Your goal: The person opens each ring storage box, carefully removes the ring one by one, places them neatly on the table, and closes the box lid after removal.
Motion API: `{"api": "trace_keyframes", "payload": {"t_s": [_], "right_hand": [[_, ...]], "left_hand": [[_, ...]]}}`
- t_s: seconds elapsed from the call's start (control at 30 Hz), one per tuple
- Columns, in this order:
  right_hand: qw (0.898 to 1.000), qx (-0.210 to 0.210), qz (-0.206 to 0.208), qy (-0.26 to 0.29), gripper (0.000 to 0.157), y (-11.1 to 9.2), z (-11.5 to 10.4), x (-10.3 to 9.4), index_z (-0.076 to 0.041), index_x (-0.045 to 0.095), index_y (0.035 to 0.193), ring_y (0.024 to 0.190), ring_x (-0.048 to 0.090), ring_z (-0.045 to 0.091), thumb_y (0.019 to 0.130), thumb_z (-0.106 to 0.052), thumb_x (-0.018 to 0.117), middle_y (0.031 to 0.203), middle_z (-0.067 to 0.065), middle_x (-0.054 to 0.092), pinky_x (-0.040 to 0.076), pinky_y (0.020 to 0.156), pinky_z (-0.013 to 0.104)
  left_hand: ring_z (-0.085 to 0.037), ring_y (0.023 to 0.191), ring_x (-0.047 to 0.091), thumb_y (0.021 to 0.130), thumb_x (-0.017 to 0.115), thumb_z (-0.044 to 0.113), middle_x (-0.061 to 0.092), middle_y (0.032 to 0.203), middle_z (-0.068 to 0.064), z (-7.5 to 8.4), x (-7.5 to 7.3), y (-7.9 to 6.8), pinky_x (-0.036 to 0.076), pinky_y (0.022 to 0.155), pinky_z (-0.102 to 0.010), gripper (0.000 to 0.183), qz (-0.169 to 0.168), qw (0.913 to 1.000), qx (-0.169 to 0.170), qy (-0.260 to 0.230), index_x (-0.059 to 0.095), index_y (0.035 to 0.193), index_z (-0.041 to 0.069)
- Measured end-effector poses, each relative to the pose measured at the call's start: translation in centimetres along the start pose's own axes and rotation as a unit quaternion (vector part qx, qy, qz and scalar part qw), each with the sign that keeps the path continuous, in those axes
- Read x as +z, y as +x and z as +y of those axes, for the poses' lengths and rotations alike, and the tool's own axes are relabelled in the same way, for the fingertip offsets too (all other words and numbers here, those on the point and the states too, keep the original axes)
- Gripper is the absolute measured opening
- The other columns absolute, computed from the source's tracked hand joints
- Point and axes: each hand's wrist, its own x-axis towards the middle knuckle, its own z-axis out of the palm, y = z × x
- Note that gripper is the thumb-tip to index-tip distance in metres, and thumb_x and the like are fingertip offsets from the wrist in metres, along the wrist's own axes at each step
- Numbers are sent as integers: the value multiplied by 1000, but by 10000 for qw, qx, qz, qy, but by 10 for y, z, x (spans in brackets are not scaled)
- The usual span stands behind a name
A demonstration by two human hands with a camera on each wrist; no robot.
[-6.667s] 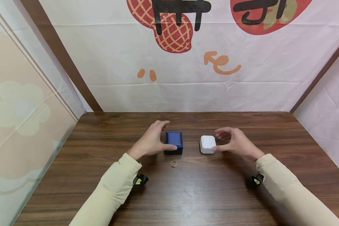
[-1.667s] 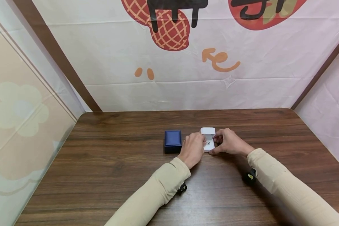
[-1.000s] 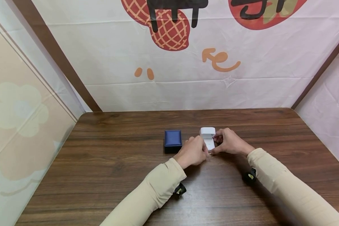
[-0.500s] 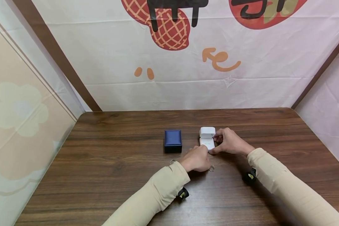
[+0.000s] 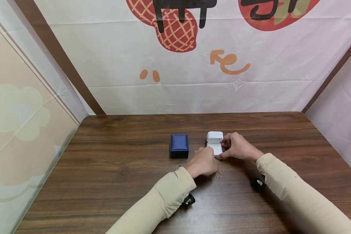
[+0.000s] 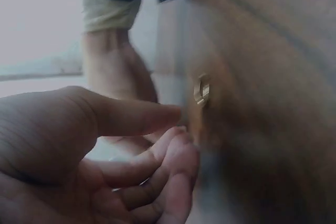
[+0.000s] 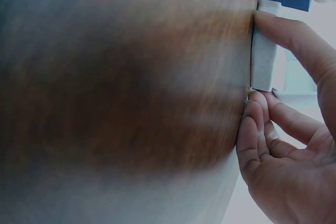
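Note:
My right hand (image 5: 239, 148) grips a small white ring box (image 5: 214, 137) by its sides, thumb near the front. The box stands with its lid raised, and its white insert shows bare in the visible part. In the right wrist view, thumb and fingers span the box's base (image 7: 265, 51). My left hand (image 5: 203, 161) hovers just in front of the box, fingers loosely curled. In the left wrist view a small gap parts thumb and index finger, with nothing between them. A ring (image 5: 219, 175) lies on the table beside this hand. Another ring (image 5: 178, 167) is partly hidden behind the left wrist.
A closed dark blue box (image 5: 179, 146) stands left of the white one. All of it is on a brown wood-grain table (image 5: 120, 146). A printed cloth (image 5: 163, 97) hangs at the table's back edge.
The white box, earlier closed, came open with a ring in its insert. My left hand drew that ring out and laid it on the table, then moved slightly back toward the box.

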Motion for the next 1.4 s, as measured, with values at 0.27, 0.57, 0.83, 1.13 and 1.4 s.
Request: {"api": "trace_keyframes", "payload": {"t_s": [0.27, 0.57, 0.83, 1.13, 1.4], "right_hand": [[10000, 16, -59, 64, 40, 0, -1, 0, 1, 69, 93, 78, 60, 19, 67, -17, 94, 82, 5, 66, 50, 70, 30], [9999, 39, -48, 83, 38, 0, -2, 2, -3, 69, 90, 77, 59, 18, 67, -18, 95, 82, 3, 66, 49, 69, 28], [10000, -4, -22, 85, 41, 0, 0, 1, -1, 69, 92, 79, 60, 19, 66, -18, 95, 83, 5, 67, 49, 70, 29], [10000, 20, -11, 54, 39, 1, -1, 1, -3, 69, 90, 77, 59, 18, 65, -19, 95, 80, 3, 66, 49, 68, 27], [10000, -23, -51, 3, 40, 2, 2, 0, -2, 69, 91, 78, 59, 18, 67, -20, 95, 82, 4, 66, 49, 70, 29]], "left_hand": [[-27, 84, 67, 88, 78, 29, 73, 89, -5, -2, -24, 10, 51, 73, -37, 24, 1349, 9894, -198, -501, 76, 89, 5], [-20, 71, 49, 89, 75, 39, 45, 66, 1, -6, -30, 21, 42, 65, -34, 48, 1560, 9827, -252, -967, 49, 59, 12], [-30, 107, 61, 91, 73, 46, 67, 113, -16, -4, -30, 32, 53, 86, -37, 56, 1153, 9724, -870, -1835, 68, 112, -6], [-26, 103, 58, 89, 75, 45, 63, 117, -16, -9, -26, 49, 51, 84, -34, 62, 565, 9477, -1381, -2820, 63, 120, -7], [-29, 117, 52, 89, 78, 38, 52, 137, -19, -14, -23, 60, 44, 101, -39, 77, 155, 9274, -1662, -3349, 45, 141, -8]]}}
